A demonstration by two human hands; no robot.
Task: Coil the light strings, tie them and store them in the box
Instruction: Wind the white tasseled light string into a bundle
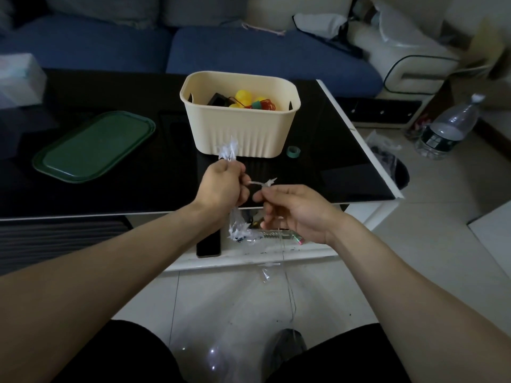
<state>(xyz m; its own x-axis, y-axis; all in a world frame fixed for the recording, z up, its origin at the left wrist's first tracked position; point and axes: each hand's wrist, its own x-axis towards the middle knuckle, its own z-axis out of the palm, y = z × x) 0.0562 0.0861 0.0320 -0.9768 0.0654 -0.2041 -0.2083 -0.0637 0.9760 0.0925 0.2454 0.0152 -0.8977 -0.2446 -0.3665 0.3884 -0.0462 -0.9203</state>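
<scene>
The left hand [224, 186] grips a bundle of the clear star light string [229, 151], in front of the cream box [240, 134] on the near table edge. The right hand [293, 208] pinches the thin wire just to its right; the rest hangs to the floor. It looks light, limp and easily tangled, with fragile stars, so the wire between them seems the better hold.

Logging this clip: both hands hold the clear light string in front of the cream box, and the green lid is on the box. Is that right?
Not quite. The head view shows the green lid lying flat on the black table, left of the open cream box, not on it. The rest holds: the left hand and right hand both hold the clear light string in front of the box.
</scene>
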